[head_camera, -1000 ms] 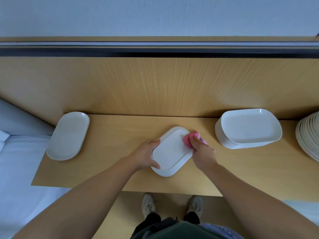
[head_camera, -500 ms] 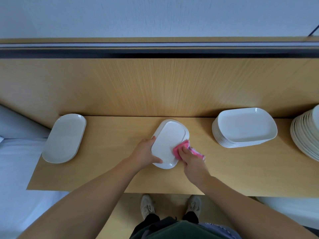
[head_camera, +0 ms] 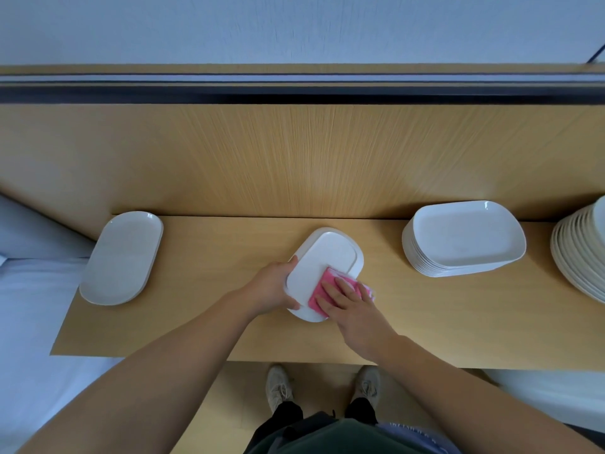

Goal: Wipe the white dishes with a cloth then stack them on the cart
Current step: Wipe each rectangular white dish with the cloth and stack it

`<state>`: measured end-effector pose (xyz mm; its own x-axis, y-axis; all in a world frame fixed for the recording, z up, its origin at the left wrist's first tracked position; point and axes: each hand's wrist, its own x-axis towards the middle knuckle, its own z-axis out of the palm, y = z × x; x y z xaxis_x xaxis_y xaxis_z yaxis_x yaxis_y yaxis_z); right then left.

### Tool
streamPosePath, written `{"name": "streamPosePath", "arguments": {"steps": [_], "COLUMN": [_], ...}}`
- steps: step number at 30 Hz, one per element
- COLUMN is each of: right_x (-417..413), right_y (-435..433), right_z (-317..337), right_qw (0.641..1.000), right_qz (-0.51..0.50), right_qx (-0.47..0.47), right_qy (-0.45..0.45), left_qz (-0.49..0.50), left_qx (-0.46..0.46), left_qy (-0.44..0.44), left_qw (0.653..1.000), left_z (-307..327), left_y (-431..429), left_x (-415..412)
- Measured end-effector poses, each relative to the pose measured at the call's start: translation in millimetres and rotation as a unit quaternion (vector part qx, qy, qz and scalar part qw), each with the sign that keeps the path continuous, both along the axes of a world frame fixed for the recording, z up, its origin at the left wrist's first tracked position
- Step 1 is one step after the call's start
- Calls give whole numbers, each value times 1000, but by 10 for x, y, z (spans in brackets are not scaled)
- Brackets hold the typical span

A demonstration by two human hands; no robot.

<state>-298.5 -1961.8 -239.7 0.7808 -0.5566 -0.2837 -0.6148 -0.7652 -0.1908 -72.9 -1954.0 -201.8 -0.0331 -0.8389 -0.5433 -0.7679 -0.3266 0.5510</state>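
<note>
Since a second ago the right hand (head_camera: 352,309) has carried the pink cloth (head_camera: 332,277) from the far right edge of the centre dish (head_camera: 327,253) round to its near right portion, further onto the surface, while the left hand (head_camera: 273,286) has kept its hold on the left side. Centre dish: white, rounded-rectangular, lying angled on the wooden counter (head_camera: 425,316), roughly midway along it. Left hand: curled round the dish's left rim, thumb on the near edge, fingertips on the far left edge. Right hand: laid flat on the cloth, fingers straight and slightly spread, pressing it down on the dish; a corner of cloth projects past the dish's right edge beside the hand. To the right of the centre dish, well apart, stands a stack of white rectangular dishes (head_camera: 465,237). Further right again, cut by the frame edge, is a leaning stack of round plates (head_camera: 579,257). To the left of the centre dish, well apart, oval white plates (head_camera: 121,257) lie at the counter's left end; whether one or several cannot be told. Behind the centre dish rises a wood-grain back panel (head_camera: 294,158). Nearer than the centre dish, below the counter's front edge, the person's two shoes (head_camera: 278,385) show on the floor.
</note>
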Motion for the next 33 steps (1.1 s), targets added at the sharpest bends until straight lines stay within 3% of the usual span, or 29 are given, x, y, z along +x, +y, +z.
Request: {"name": "streamPosePath", "arguments": {"steps": [5,8,15,24,33], "right_x": [-72,-57,56,250,501], "right_y": [-359,-577,-889,-361,-322], "right_z": [12,54,185,55,83], "right_qw": [999,999,997,998,997], "right_qz": [6,2,-68,36,22], "right_qx": [7,34,30,58,62], "right_qy": [-42,2,12,-10,36], "left_qz": [-24,-17,24,18,40], "left_qx": [-12,-11,14,1,10], "left_qy": [4,0,21,23,34], "left_qw": [1000,1000,999,1000,999], "left_z": [81,69,22,25,7], "left_y": [-33,-31,-10,-62,-95], "left_x": [1,-1,8,46,-4]}}
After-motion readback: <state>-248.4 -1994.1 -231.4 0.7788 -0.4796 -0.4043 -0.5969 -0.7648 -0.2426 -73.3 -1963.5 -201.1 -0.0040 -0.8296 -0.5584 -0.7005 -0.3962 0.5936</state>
